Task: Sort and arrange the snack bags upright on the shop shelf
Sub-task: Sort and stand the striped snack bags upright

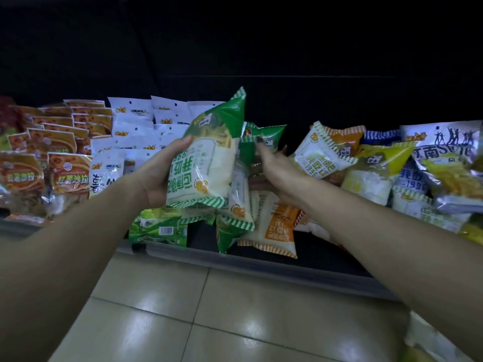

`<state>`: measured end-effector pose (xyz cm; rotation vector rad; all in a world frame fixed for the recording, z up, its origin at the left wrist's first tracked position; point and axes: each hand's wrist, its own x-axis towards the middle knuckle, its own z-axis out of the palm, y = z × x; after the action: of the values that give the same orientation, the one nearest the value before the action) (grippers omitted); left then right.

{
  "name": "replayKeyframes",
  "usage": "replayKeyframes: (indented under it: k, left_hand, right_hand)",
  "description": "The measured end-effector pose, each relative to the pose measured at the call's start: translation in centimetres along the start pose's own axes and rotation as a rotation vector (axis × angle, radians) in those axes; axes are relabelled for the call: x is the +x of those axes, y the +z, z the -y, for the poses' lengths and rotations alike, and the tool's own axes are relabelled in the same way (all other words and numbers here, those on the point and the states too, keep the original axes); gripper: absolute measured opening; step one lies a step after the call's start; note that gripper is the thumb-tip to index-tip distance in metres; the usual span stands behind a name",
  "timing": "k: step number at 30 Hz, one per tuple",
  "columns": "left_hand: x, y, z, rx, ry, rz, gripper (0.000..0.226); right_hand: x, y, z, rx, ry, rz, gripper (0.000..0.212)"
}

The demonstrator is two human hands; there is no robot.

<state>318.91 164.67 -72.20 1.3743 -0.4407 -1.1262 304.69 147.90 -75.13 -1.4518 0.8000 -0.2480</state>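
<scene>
Snack bags lie jumbled on a dark shop shelf [261,259], most tilted or flat. Left hand [159,176] holds a green-and-white striped plastic snack bag [206,158] up above the shelf's front edge, roughly upright but leaning right, print upside down; thumb curls over its left edge, fingers hidden behind it. Right hand [274,168] reaches just right of that bag, fingers [261,146] extended and slightly spread, tips touching a smaller green bag [264,138] at the back; whether they pinch it, cannot tell. Below the hands: an orange-and-white bag [277,228] flat, a green bag with a barcode [159,226] on its side. Left section: rows of orange-brown packets [68,176] and white packets [130,131], standing. Right section: yellow, orange and blue bags heaped, a silver foil bag [449,163] on top. Glossy beige floor tiles [209,314] below.
</scene>
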Motion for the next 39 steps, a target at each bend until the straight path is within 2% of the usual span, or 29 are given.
replayKeyframes:
  k: [2, 3, 4, 7, 9, 11, 13, 16, 20, 22, 25, 27, 29, 31, 33, 34, 35, 37, 39]
  left_hand:
    - [0.0, -0.6, 0.6, -0.023, 0.029, -0.080, 0.037]
    - [0.1, -0.9, 1.0, -0.038, 0.025, -0.106, 0.039]
    - [0.0, -1.1, 1.4, -0.056, 0.020, -0.119, 0.042]
    - [-0.1, -1.1, 2.0, -0.091, 0.016, -0.156, 0.049]
    - [0.0, -1.2, 2.1, -0.098, 0.016, -0.170, 0.049]
    - [0.2, -1.2, 2.1, -0.095, 0.010, -0.155, 0.051]
    - [0.4, -1.3, 2.2, -0.090, -0.002, -0.147, 0.053]
    - [0.6, -1.2, 2.2, -0.085, -0.004, -0.153, 0.054]
    - [0.6, -1.1, 2.3, -0.090, 0.022, -0.128, 0.044]
    - [0.7, -1.2, 2.6, -0.100, 0.023, -0.120, 0.058]
    - [0.8, -1.1, 2.8, -0.114, 0.006, -0.113, 0.058]
    - [0.8, -1.2, 2.9, -0.123, -0.001, -0.126, 0.058]
    - [0.8, -1.4, 2.9, -0.131, 0.006, -0.125, 0.061]
    - [0.9, -1.6, 3.0, -0.133, 0.004, -0.125, 0.070]
    - [1.0, -1.6, 3.1, -0.141, -0.003, -0.122, 0.065]
    - [1.2, -1.6, 3.1, -0.142, -0.002, -0.132, 0.061]
    - [1.3, -1.5, 3.0, -0.143, -0.002, -0.134, 0.060]
    - [1.5, -1.3, 2.8, -0.150, -0.011, -0.127, 0.062]
    - [1.8, -1.1, 2.8, -0.162, -0.011, -0.116, 0.062]
  right_hand:
    - [0.5, -1.6, -0.9, -0.172, -0.071, -0.099, 0.047]
    - [0.5, -2.4, -1.6, -0.374, -0.132, -0.127, 0.037]
    - [0.3, -3.0, -2.2, -0.606, -0.180, -0.104, 0.036]
    - [-0.3, -3.4, -4.7, -1.231, -0.182, 0.186, 0.096]
    - [-0.9, -3.0, -6.3, -1.501, -0.186, 0.267, 0.120]
    - [-1.5, -2.7, -7.4, -1.726, -0.282, 0.202, 0.122]
    - [-1.5, -2.5, -8.1, -1.856, -0.370, 0.153, 0.114]
    - [-1.3, -2.5, -7.9, -1.855, -0.363, 0.141, 0.105]
    - [-1.9, -2.4, -7.5, -1.990, -0.243, 0.204, 0.105]
    - [-2.1, -2.5, -7.4, -2.035, -0.189, 0.245, 0.097]
    - [-2.3, -2.6, -7.6, -2.071, -0.225, 0.278, 0.094]
    - [-1.9, -2.9, -7.7, -1.956, -0.196, 0.338, 0.100]
    - [-1.3, -3.4, -7.1, -1.725, -0.089, 0.414, 0.098]
    - [-0.2, -3.8, -5.7, -1.505, -0.015, 0.422, 0.072]
    - [1.1, -4.3, -4.5, -1.266, -0.002, 0.344, 0.037]
    - [1.6, -4.6, -4.1, -1.157, -0.031, 0.253, 0.026]
    - [2.1, -4.7, -3.8, -1.089, -0.080, 0.140, 0.023]
    - [3.2, -4.5, -3.7, -1.063, -0.214, -0.052, 0.028]
    - [4.2, -3.7, -4.0, -1.074, -0.310, -0.082, 0.039]
